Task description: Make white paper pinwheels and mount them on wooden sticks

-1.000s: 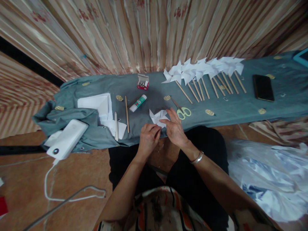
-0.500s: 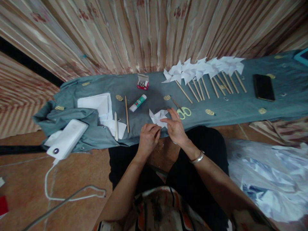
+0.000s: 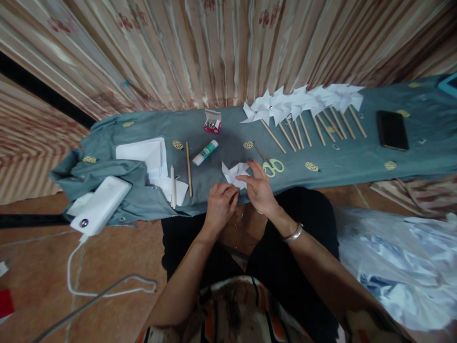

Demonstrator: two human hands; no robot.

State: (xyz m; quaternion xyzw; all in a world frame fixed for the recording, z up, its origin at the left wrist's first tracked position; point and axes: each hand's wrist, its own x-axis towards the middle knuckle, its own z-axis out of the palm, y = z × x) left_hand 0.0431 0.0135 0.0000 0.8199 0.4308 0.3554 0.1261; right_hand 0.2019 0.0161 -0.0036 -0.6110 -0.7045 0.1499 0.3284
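In the head view, a white paper pinwheel (image 3: 232,172) lies near the front edge of the cloth-covered desk (image 3: 350,164). The right hand (image 3: 262,191) touches it, fingers spread; the left hand (image 3: 220,204) pinches narrowly beside it, contents unclear.

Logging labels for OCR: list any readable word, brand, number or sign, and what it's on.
No text is legible.
White cylindrical glue stick with green label: print too small, blurred.
Small open red cardboard box: any print unreadable.
Flat white rectangular device: dark round mark, detail unreadable.
White folded-paper pinwheel: no text visible.
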